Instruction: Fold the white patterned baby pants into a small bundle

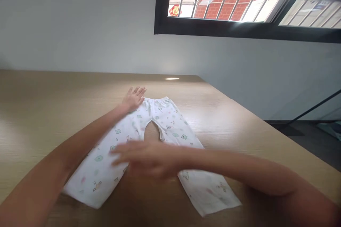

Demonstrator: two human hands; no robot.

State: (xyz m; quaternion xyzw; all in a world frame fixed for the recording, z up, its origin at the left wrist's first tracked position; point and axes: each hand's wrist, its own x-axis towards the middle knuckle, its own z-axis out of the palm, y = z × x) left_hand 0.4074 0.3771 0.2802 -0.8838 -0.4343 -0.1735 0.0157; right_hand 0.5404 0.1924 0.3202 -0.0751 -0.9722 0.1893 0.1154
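A pair of white baby trousers (173, 117) with small green and brown animal prints lies spread out, its waistband at the far end and its legs apart towards me. My left hand (134, 98) rests flat with fingers spread at the left corner of the waistband, partly on the table. Over the gap between the trouser legs hovers my right hand (149, 159), blurred by motion, its fingers stretched out to the left. Nothing shows in its grasp. My right forearm crosses above the right trouser leg and hides part of it.
The trousers lie on a light wooden table (66, 113) that meets a pale wall (80, 21) at the back. The table's right edge slants down towards me. A dark-framed window (213, 28) with bars is above. A thin dark pole (314, 107) stands beyond the right edge.
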